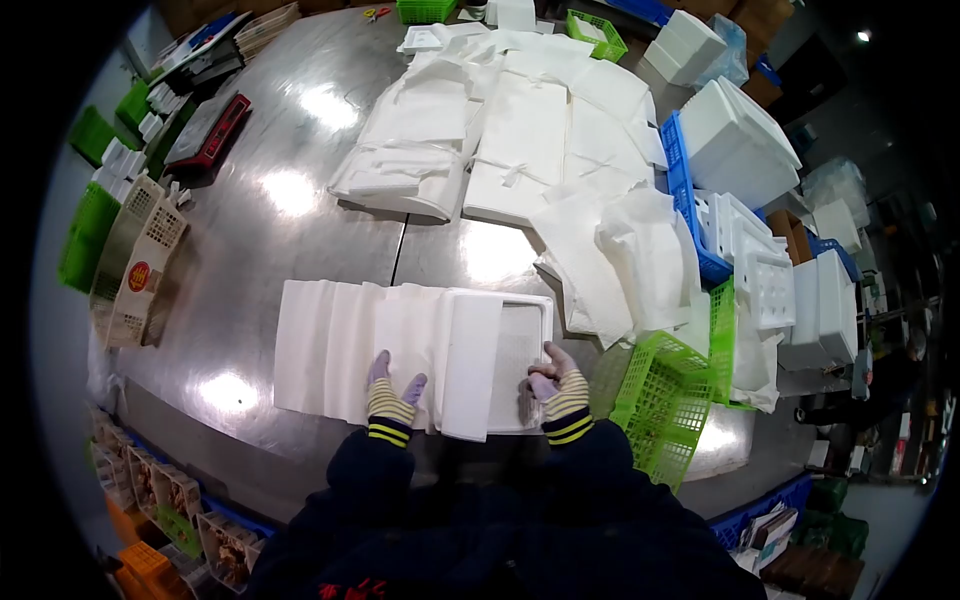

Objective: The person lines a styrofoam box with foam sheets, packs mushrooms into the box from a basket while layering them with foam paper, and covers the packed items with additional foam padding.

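A shallow white foam tray [523, 362] lies on the metal table in front of me, with a mesh-like lining inside. A white strip or panel [470, 365] covers its left part, and a stack of overlapping white paper sheets [325, 350] spreads left from it. My left hand [395, 388], in a pale glove with a striped cuff, rests on the sheets, thumb and fingers apart. At the tray's right rim is my right hand [556, 378], gloved alike, its fingers slightly bent and apart over the edge. Some fingers of both hands are hidden.
White paper-covered packages [520, 135] fill the table's far middle. A green basket [662, 400] stands close to my right, a blue crate [685, 190] behind it. White foam boxes [728, 143] are stacked right. A red scale [208, 135] and beige basket [138, 265] sit left.
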`<state>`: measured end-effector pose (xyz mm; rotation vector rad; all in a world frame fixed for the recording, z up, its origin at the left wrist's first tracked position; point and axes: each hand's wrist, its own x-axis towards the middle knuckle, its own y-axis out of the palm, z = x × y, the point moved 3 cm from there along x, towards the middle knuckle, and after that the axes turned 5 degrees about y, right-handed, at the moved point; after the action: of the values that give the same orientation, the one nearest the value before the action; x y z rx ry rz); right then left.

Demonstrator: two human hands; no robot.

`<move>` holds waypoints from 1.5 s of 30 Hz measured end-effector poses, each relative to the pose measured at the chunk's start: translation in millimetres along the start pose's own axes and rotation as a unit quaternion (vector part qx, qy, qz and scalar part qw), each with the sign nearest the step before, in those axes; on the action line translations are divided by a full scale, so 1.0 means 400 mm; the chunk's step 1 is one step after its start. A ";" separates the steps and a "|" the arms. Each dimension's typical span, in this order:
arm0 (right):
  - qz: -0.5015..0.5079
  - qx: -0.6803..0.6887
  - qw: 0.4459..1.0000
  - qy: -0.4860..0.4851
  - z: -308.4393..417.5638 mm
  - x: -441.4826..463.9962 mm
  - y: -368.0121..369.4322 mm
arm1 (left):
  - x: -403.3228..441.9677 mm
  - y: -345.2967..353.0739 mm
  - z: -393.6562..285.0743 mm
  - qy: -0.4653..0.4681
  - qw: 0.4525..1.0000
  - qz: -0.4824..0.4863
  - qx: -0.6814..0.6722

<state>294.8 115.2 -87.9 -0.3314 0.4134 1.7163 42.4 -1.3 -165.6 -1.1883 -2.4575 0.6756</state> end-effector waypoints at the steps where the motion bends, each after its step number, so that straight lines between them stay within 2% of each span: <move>1: 0.001 -0.038 0.999 -0.034 -0.014 0.014 -0.032 | 0.009 -0.010 0.062 0.062 0.992 -0.040 0.102; 3: -0.007 -0.035 0.999 -0.022 -0.004 0.008 -0.047 | 0.035 -0.053 0.063 -0.091 0.976 0.010 0.199; 7: 0.005 -0.006 1.000 0.004 -0.013 -0.013 -0.032 | 0.083 -0.050 0.028 -0.096 0.960 0.029 0.261; 9: 0.015 -0.017 1.000 -0.017 -0.024 -0.015 -0.032 | 0.096 -0.010 0.101 -0.198 0.978 0.032 0.054; 10: 0.018 -0.017 1.000 -0.008 -0.019 -0.018 -0.030 | 0.094 -0.008 0.084 -0.154 0.988 -0.009 -0.006; 15: 0.032 -0.015 0.999 -0.029 0.001 -0.028 -0.034 | 0.107 -0.066 0.025 -0.119 0.985 -0.025 -0.124; 17: 0.051 -0.020 0.998 -0.023 -0.002 -0.035 -0.028 | 0.116 -0.089 0.007 -0.174 0.982 0.021 -0.065; 20: 0.084 -0.026 0.996 -0.008 -0.014 -0.041 -0.012 | 0.113 -0.032 0.080 -0.234 0.969 -0.024 -0.077; 23: 0.087 -0.006 0.996 0.003 -0.022 -0.043 -0.011 | 0.110 -0.003 0.103 -0.252 0.957 0.099 0.103; 24: 0.082 -0.011 0.997 0.006 -0.020 -0.046 -0.011 | 0.101 0.000 0.109 -0.256 0.956 0.101 0.102; 26: 0.072 -0.017 0.997 0.015 -0.019 -0.048 -0.014 | 0.103 -0.014 0.083 -0.224 0.975 0.008 0.014; 27: 0.072 -0.016 0.997 0.015 -0.020 -0.046 -0.013 | 0.099 -0.035 0.063 -0.164 0.986 -0.026 0.000; 29: 0.078 -0.026 0.997 0.001 -0.015 -0.046 -0.011 | 0.103 -0.081 0.014 -0.123 0.992 0.015 0.033; 30: 0.080 -0.024 0.996 0.023 -0.007 -0.049 -0.010 | 0.093 -0.080 0.046 -0.046 0.997 -0.019 0.058; 31: 0.074 -0.022 0.997 0.022 -0.001 -0.053 -0.008 | 0.095 -0.120 -0.078 0.069 0.986 -0.041 0.147; 33: 0.099 -0.011 0.995 0.020 0.007 -0.058 0.002 | 0.089 -0.147 -0.200 0.023 0.999 0.003 0.036; 34: 0.165 0.017 0.983 0.082 0.007 -0.059 0.002 | 0.079 -0.145 -0.240 -0.086 0.988 0.068 -0.106; 35: 0.164 0.017 0.983 0.082 0.014 -0.063 0.011 | 0.064 -0.139 -0.299 -0.148 0.954 0.100 -0.241; 36: 0.213 0.068 0.972 0.070 0.025 -0.075 0.037 | 0.057 -0.134 -0.343 -0.130 0.954 0.149 -0.226; 37: 0.261 0.117 0.957 0.057 0.041 -0.087 0.057 | 0.042 -0.101 -0.376 -0.035 0.936 0.194 -0.291; 38: 0.281 0.114 0.950 0.078 0.056 -0.091 0.069 | 0.020 -0.066 -0.403 -0.062 0.904 0.279 -0.319; 39: 0.280 0.127 0.951 0.002 0.061 -0.090 0.073 | -0.002 -0.036 -0.438 -0.089 0.835 0.349 -0.416; 41: 0.231 0.216 0.948 0.013 0.082 -0.081 0.075 | 0.001 -0.019 -0.439 -0.125 0.829 0.327 -0.437; 42: 0.178 0.152 0.972 0.035 0.081 -0.067 0.051 | 0.015 -0.028 -0.424 -0.114 0.847 0.262 -0.448; 43: 0.126 0.119 0.985 0.018 0.051 -0.051 0.032 | 0.032 -0.036 -0.374 -0.053 0.908 0.187 -0.370; 45: 0.115 0.110 0.986 0.050 0.010 -0.017 0.023 | 0.055 -0.036 -0.240 0.058 0.977 0.085 -0.189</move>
<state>287.0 109.5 -80.6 -0.2150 0.7318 1.8610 66.1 34.6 -75.6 -1.5420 -2.4728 0.1714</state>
